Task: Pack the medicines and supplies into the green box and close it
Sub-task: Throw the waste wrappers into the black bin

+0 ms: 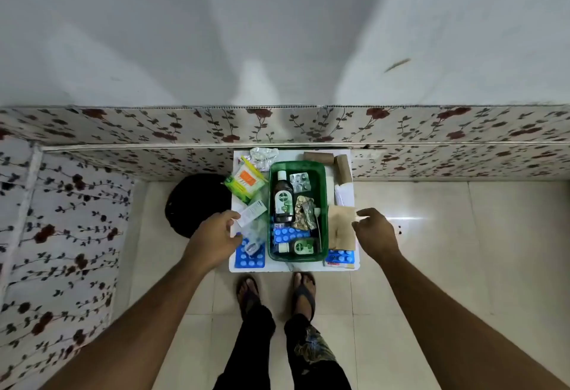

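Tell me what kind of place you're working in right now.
Probably a room in a home: a pale tiled floor, floral-patterned covering along the wall base and left side, and a small white table holding the green box of medicines.

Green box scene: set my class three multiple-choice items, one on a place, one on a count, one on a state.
1. Where is the large Dettol bottle?
A. in the green box
B. on the floor
C. in the right hand

2. How many brown cardboard rolls lie behind and right of the box?
A. none
B. two
C. five

3. How is the box?
A. closed
B. overturned
C. open

Answers: 1 A, it lies inside the walls; 2 B, two rolls are at the far right corner; 3 C, its contents show from above.
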{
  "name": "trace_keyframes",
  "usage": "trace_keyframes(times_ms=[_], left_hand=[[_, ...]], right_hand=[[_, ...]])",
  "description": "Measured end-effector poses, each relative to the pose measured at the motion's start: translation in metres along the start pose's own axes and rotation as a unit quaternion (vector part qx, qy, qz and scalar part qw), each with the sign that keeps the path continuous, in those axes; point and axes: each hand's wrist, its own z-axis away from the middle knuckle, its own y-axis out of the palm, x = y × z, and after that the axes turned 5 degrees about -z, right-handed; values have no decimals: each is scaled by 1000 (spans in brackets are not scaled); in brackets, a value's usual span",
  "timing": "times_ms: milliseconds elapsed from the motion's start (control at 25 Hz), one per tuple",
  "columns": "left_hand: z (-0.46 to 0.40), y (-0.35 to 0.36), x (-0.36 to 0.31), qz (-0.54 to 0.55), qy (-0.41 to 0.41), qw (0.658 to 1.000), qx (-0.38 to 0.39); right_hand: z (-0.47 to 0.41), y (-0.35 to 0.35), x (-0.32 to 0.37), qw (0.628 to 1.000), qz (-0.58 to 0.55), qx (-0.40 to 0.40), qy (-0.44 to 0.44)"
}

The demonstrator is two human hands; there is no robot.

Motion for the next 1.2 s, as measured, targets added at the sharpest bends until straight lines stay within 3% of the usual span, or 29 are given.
trace_keyframes(times_ms=[80, 160, 520, 880, 1040, 1200], left_hand=[[-13, 17, 2, -140, 51, 988, -42], [-22, 39, 4, -204, 89, 974, -44], [-48, 78, 1, -257, 129, 955, -76], [-37, 55, -1, -58, 90, 989, -102], [-24, 22, 2, 64, -26, 988, -136], [-16, -26, 25, 228, -112, 955, -152]], right_hand=[[-16, 10, -9, 999, 30, 8, 26], [-29, 22, -20, 998, 44, 19, 49], [-40, 42, -40, 998, 20, -19, 62], [-35, 24, -48, 985, -143, -39, 86], [-11, -8, -12, 976, -190, -105, 15], [18, -7, 59, 962, -234, -114, -81]])
